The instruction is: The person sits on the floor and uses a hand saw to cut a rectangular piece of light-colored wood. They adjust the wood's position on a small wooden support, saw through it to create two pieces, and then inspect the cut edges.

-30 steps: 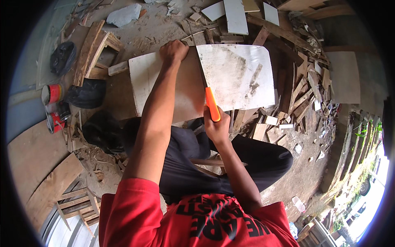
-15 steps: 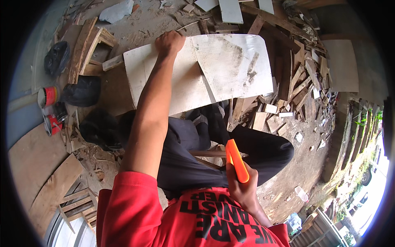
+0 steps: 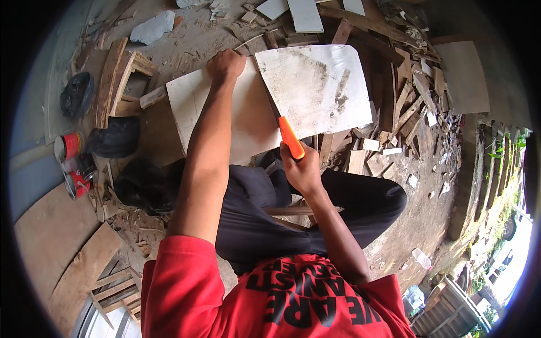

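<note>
A white board (image 3: 315, 84) with dark smudges lies across in front of me, split by a slanting cut line. My left hand (image 3: 226, 63) is closed over its far edge, left of the cut. In my right hand (image 3: 303, 170) is the orange handle of a handsaw (image 3: 289, 137), held at the near edge of the board. The saw's thin dark blade runs along the cut line, seen nearly edge-on; how deep it sits is hard to make out. The part right of the cut looks slightly raised against the left part.
Scrap wood (image 3: 414, 107) is heaped to the right. A wooden frame (image 3: 121, 79), black bags (image 3: 115, 137) and red cans (image 3: 76, 183) stand at left. My bent legs (image 3: 360, 203) are under the near side of the board. Debris litters the dirt floor (image 3: 394, 225).
My right hand has pushed the saw forward and slightly left, from near my lap up to the board's near edge. My left hand stays on the far edge.
</note>
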The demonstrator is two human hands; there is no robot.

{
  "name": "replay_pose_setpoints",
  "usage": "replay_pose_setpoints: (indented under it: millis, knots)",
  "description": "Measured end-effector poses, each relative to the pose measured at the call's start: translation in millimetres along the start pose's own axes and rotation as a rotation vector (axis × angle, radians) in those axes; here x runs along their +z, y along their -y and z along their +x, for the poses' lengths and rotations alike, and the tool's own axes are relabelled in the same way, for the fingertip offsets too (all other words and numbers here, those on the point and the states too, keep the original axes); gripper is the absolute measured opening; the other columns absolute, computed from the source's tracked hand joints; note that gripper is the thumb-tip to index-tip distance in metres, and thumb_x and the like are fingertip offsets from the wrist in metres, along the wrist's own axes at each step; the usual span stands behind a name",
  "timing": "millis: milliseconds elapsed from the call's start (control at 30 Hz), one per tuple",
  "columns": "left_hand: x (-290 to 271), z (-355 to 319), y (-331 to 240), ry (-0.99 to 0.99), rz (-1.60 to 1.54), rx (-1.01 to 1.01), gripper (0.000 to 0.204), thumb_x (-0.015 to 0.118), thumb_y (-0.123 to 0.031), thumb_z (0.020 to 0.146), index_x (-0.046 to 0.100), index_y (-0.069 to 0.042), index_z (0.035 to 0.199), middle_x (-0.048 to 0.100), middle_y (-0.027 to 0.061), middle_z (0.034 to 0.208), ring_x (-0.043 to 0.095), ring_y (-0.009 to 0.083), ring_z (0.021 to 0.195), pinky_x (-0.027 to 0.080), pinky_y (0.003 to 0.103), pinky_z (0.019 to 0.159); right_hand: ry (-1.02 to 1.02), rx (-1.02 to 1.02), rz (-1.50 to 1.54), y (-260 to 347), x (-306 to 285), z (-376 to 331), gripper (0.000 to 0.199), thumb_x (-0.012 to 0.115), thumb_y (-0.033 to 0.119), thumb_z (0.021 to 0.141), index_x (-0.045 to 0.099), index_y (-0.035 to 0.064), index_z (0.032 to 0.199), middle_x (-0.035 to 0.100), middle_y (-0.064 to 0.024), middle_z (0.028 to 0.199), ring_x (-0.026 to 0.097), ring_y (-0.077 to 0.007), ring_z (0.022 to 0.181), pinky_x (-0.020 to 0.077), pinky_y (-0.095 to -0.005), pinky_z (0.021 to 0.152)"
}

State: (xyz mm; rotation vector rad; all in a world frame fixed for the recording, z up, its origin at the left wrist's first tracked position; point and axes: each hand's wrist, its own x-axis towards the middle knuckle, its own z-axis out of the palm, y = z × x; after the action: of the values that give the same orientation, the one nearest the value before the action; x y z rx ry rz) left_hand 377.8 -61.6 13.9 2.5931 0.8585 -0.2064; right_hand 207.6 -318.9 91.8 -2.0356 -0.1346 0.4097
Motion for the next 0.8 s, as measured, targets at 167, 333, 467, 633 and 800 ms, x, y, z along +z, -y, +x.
replay_pose_setpoints:
  millis: [167, 333, 467, 633, 800]
  knots:
    - [2.2, -7.5, 1.1, 0.007, 0.031, 0.032, 0.046, 0.043, -0.035, 0.086, 0.071, -0.001, 0.1, 0.067, 0.023, 0.109, 0.064, 0.0372, 0.105, 0.049, 0.044, 0.093, 0.04, 0.092, -0.046, 39.1, -4.2, -9.3, 0.025, 0.059, 0.018, 0.091, 0.059, -0.0047, 0.08, 0.057, -0.0198, 0.06, 0.058, -0.0285, 0.052, 0.0452, -0.0384, 0.056]
    - [4.2, -7.8, -2.7, -0.022, 0.061, 0.045, 0.042, 0.045, -0.034, 0.085, 0.073, -0.004, 0.094, 0.069, 0.019, 0.105, 0.066, 0.0335, 0.101, 0.049, 0.042, 0.09, -0.058, 0.048, 0.036, 8.0, 2.5, -13.3, 0.026, 0.061, 0.018, 0.09, 0.059, -0.0049, 0.079, 0.058, -0.0192, 0.06, 0.059, -0.0259, 0.052, 0.045, -0.037, 0.055]
    - [4.1, -14.5, -1.7, -0.17, 0.009, 0.135, 0.035, 0.046, -0.03, 0.089, 0.071, -0.005, 0.095, 0.068, 0.0145, 0.109, 0.062, 0.0311, 0.108, 0.044, 0.044, 0.096, -0.055, 0.038, 0.074, 1.5, 7.7, -9.5, 0.025, 0.064, 0.016, 0.087, 0.058, -0.0043, 0.075, 0.057, -0.0193, 0.059, 0.061, -0.0282, 0.054, 0.0458, -0.0365, 0.055]
    - [44.9, -77.0, 28.9, -0.614, 0.09, 0.469, 0.041, 0.051, -0.025, 0.089, 0.055, -0.01, 0.127, 0.049, 0.0122, 0.137, 0.044, 0.0287, 0.129, 0.029, 0.051, 0.109, 0.008, -0.014, -0.008, 7.1, 4.8, -8.5, 0.023, 0.062, 0.016, 0.086, 0.059, -0.0045, 0.075, 0.058, -0.0221, 0.06, 0.062, -0.0377, 0.058, 0.0465, -0.0391, 0.056]
    - [67.4, -203.5, 23.9, -0.474, 0.195, 0.375, 0.05, 0.047, -0.037, 0.093, 0.046, -0.025, 0.141, 0.038, 0.0115, 0.149, 0.032, 0.0287, 0.14, 0.012, 0.067, 0.11, 0.034, -0.015, 0.001, 6.8, -3.9, 2.9, 0.022, 0.061, 0.017, 0.085, 0.061, -0.0044, 0.078, 0.06, -0.0245, 0.064, 0.065, -0.0395, 0.066, 0.0484, -0.0419, 0.06]
